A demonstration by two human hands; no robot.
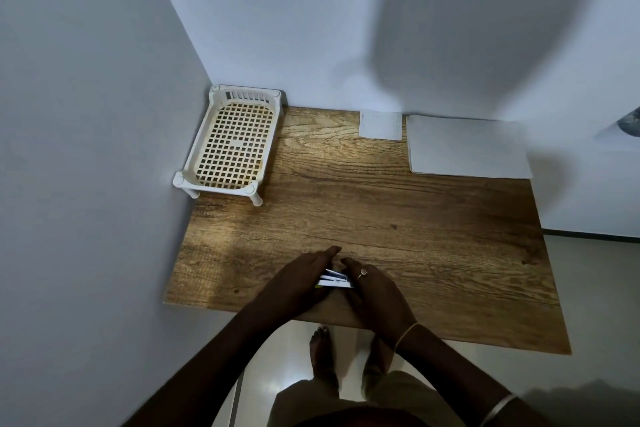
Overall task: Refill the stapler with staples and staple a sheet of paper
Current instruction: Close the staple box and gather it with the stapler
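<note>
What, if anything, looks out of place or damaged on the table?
Nothing stands out. The white basket stands upright in the far left corner, the paper stack lies flat at the far right, the left hand and right hand hold a small blue-and-white item near the front edge.

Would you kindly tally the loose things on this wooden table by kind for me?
White lattice tray: 1
White paper items: 2, a small square and a large sheet
Blue-and-white object, between the left hand and the right hand: 1
Total: 4
</note>
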